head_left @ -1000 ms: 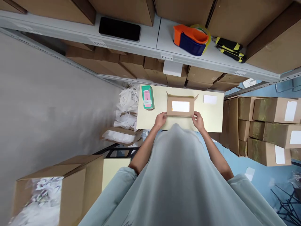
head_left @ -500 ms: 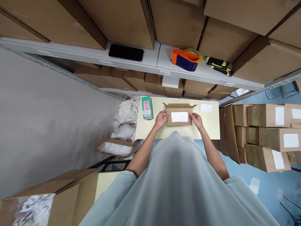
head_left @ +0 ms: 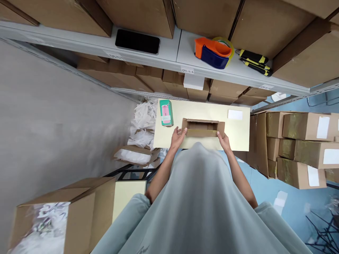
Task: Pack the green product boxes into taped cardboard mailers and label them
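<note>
A small brown cardboard box (head_left: 202, 133) stands on the pale yellow table (head_left: 235, 135), its top open toward me and its inside showing bare cardboard. My left hand (head_left: 178, 137) grips its left end, thumb on the near edge. On the right end, my right hand (head_left: 223, 139) holds it the same way, with the thumb on the near corner. To the left of the box lies a green box with a pink picture (head_left: 166, 113). A white paper slip (head_left: 235, 114) lies on the table to the right.
Above the table a grey shelf (head_left: 169, 53) bears a black phone (head_left: 137, 41), an orange and blue tape dispenser (head_left: 213, 53) and yellow-black cutters (head_left: 254, 61). Labelled cartons (head_left: 304, 151) are stacked at the right. Crumpled white paper (head_left: 144, 116) is heaped left of the table.
The cardboard box has been tipped, so its labelled face is out of sight and its open inside shows. Both hands have shifted with it, and my view has moved slightly.
</note>
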